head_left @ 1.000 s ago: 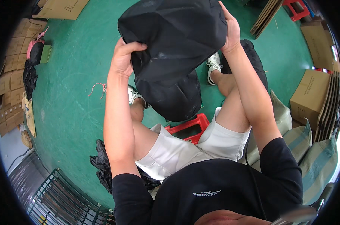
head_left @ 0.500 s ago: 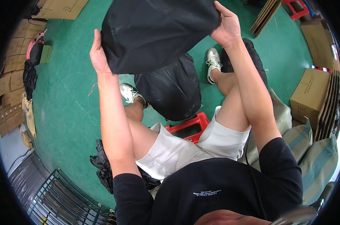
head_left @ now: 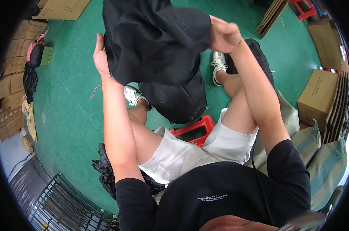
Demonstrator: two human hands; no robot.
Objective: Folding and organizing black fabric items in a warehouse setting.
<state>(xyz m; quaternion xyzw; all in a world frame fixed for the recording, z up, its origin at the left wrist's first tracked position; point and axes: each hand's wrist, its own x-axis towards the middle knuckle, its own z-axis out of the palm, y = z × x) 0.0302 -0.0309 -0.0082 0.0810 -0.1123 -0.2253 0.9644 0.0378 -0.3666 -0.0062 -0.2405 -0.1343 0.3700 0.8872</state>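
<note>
A large piece of smooth black fabric (head_left: 155, 42) hangs folded and creased in front of me. I cannot make out whether it is a bag or a cover. At its left edge is my left hand (head_left: 101, 57), thumb up, the other fingers hidden behind the cloth. My right hand (head_left: 224, 35) is closed on its right edge with the fingers curled in. Below the fabric, a bulging black bundle (head_left: 178, 102) rests between my feet, its upper part covered from sight. A red plastic stool (head_left: 208, 125) stands between my thighs and that bundle.
Another black bundle (head_left: 255, 57) lies beside my right foot. Crumpled black plastic (head_left: 101, 167) is at my left hip. Woven sacks (head_left: 324, 173) and a cardboard box (head_left: 317, 92) stand at right. Stacked cartons (head_left: 14, 82) line the left, with a green wire rack (head_left: 62, 204) nearer.
The fabric has crumpled and its right side has come inward. My right hand has moved left and down, its fingers curling in. My left hand has shifted slightly down.
</note>
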